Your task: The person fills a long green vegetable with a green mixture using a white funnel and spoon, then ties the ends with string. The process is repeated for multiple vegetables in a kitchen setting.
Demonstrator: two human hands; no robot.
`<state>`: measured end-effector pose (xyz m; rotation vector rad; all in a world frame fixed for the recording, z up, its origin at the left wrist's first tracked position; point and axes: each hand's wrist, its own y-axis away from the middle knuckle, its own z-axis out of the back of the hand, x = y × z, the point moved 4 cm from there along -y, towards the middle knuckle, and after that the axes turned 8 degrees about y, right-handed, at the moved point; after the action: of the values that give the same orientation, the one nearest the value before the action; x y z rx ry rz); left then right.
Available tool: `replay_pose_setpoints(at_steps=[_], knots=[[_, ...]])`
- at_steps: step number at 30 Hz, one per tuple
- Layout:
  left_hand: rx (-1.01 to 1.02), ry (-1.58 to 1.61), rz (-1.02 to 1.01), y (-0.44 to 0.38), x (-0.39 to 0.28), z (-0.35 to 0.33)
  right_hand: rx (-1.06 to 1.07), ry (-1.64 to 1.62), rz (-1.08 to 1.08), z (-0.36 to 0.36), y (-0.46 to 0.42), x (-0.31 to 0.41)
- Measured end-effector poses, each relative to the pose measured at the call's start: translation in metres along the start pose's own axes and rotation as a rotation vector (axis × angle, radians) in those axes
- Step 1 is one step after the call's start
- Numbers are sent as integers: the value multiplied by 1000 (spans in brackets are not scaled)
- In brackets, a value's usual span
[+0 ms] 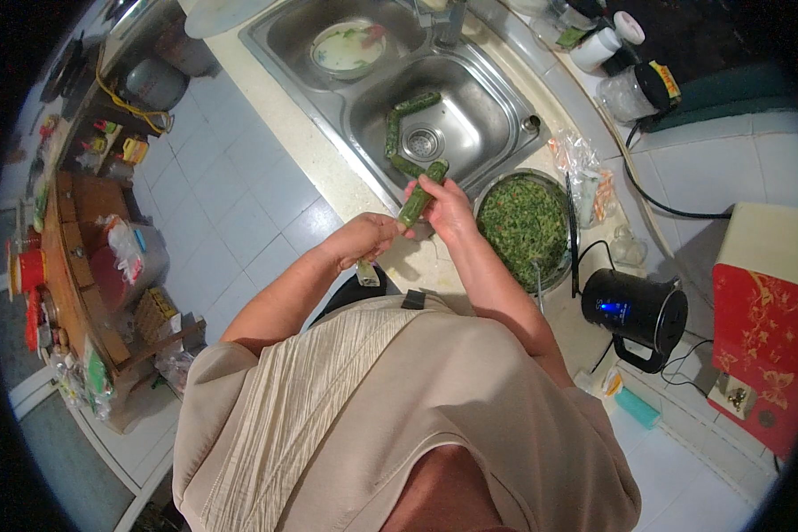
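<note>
My right hand (449,207) is wrapped around a green cucumber (421,197), which it holds at a slant over the sink's front rim. At the cucumber's near end, the fingertips of my left hand (371,238) are closed against it. A flat, pale thing with green on it (367,273) shows just below my left hand; I cannot tell what it is or whether the hand holds it. Three more cucumbers lie around the drain in the steel sink basin (465,100): one at the back (417,102), one to the left (392,134), and one partly hidden by my right hand (405,165).
A metal bowl of chopped greens (522,226) with a spoon handle stands right of my forearm. Dark chopsticks (573,233), a plastic bag (582,169) and a black electric kettle (632,319) are beyond it. The other basin holds a patterned bowl (349,50). Jars line the ledge.
</note>
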<state>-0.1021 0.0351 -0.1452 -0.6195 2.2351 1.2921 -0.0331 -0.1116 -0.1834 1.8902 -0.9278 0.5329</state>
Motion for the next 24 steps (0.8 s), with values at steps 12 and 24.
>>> replay_pose_setpoints(at_steps=[12, 24], knots=[[10, 124, -19, 4, -15, -19, 171, -280, -244, 0, -3, -17], [9, 104, 43, 6, 2, -25, -380, 175, 155, 19, -14, 2]])
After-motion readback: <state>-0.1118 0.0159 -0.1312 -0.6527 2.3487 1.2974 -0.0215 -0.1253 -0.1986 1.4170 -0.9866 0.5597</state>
